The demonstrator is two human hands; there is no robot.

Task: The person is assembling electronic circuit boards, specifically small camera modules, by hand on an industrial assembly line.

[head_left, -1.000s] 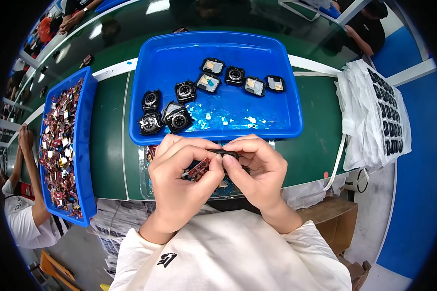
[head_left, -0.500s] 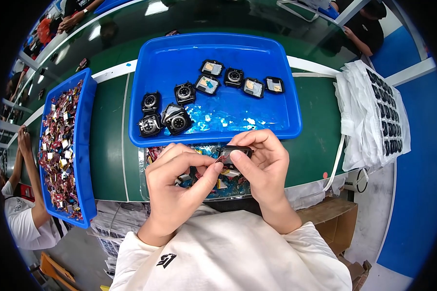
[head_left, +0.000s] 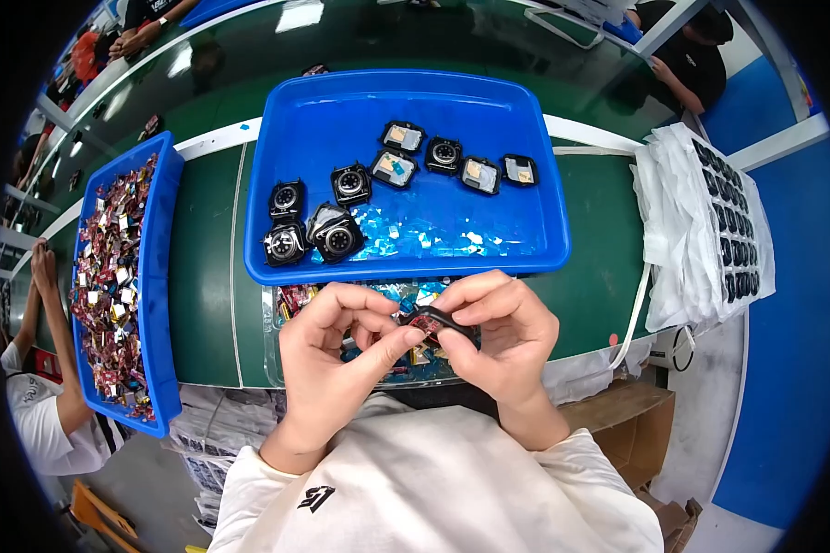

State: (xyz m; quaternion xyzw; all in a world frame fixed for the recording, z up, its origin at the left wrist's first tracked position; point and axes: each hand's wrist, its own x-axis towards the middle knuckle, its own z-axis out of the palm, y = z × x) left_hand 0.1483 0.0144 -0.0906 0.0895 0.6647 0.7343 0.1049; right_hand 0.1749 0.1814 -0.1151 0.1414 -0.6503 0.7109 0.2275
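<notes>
My right hand (head_left: 507, 339) grips a black smartwatch case (head_left: 450, 318), tilted edge-on, between thumb and fingers. A small red circuit board (head_left: 426, 324) shows at the case's left side. My left hand (head_left: 337, 336) pinches at that board, its thumb against the lower edge and its fingers curled behind. How far the board is still joined to the case is hidden. Under both hands lies a clear tray (head_left: 273, 355) holding loose small parts. Just beyond stands a blue tray (head_left: 406, 83) with several black watch cases (head_left: 351, 184), some back up, some showing their insides.
Blue film scraps (head_left: 387, 235) litter the blue tray's floor. A long blue bin (head_left: 168, 276) full of small red boards stands left. Stacked white packing sheets (head_left: 659, 230) with black pieces sit right. A cardboard box (head_left: 632, 424) is below the green table (head_left: 599, 212). Other people work around.
The watch case has tipped from lying flatter to edge-on, and the red board now shows more fully. Both hands have shifted slightly, my right fingertips a little lower.
</notes>
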